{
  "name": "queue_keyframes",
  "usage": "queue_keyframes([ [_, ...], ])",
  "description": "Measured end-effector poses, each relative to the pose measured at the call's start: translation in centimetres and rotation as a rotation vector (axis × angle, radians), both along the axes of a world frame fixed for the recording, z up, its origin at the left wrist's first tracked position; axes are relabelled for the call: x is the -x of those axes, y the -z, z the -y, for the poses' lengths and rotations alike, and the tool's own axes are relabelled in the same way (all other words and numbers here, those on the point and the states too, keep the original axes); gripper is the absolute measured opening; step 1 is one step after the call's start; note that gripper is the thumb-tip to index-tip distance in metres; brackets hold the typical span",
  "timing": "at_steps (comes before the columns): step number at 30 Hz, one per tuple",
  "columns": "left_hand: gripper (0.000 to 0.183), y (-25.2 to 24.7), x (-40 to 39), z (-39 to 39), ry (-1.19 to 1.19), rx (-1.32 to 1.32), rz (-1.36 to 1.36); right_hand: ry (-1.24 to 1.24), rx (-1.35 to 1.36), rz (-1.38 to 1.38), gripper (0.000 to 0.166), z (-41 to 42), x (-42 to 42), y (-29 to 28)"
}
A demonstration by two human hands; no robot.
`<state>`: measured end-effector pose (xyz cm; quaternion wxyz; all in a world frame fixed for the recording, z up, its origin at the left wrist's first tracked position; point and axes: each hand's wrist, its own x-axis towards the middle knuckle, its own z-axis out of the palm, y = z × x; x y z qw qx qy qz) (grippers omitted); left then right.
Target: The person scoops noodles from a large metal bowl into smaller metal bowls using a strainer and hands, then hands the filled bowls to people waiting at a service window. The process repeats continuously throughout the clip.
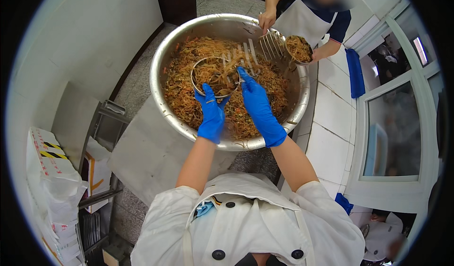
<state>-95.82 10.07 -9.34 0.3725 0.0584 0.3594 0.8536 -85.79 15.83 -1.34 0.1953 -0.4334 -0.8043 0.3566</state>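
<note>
A large round metal basin holds a noodle and vegetable mix. Over it, my left hand, in a blue glove, grips the near rim of a round metal bowl with noodles in it. My right hand, also blue-gloved, is closed on a metal utensil with long flat tines, blurred, at the right side of the bowl. Its handle is hidden by the hand. Some noodles lie between the tines and the bowl.
A co-worker across the basin holds a wire-tined utensil and a filled bowl over its right rim. A metal table stands at the near left, white sacks at far left, a white tiled ledge and window on the right.
</note>
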Motion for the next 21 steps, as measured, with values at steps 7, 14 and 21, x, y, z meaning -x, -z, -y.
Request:
queue_keyframes([
  [7,0.065,1.1,-0.3,1.3,0.144,0.091,0.125,-0.433,-0.293,0.472,0.037,-0.7,-2.7,-10.1],
  [14,0.063,2.3,2.0,3.3,0.344,0.014,0.207,-0.166,-0.186,0.263,0.037,-6.5,-9.1,-8.4],
  [21,0.069,-2.5,3.2,3.9,0.425,-0.006,0.117,-0.044,0.393,0.217,0.034,-8.5,-13.3,9.1],
])
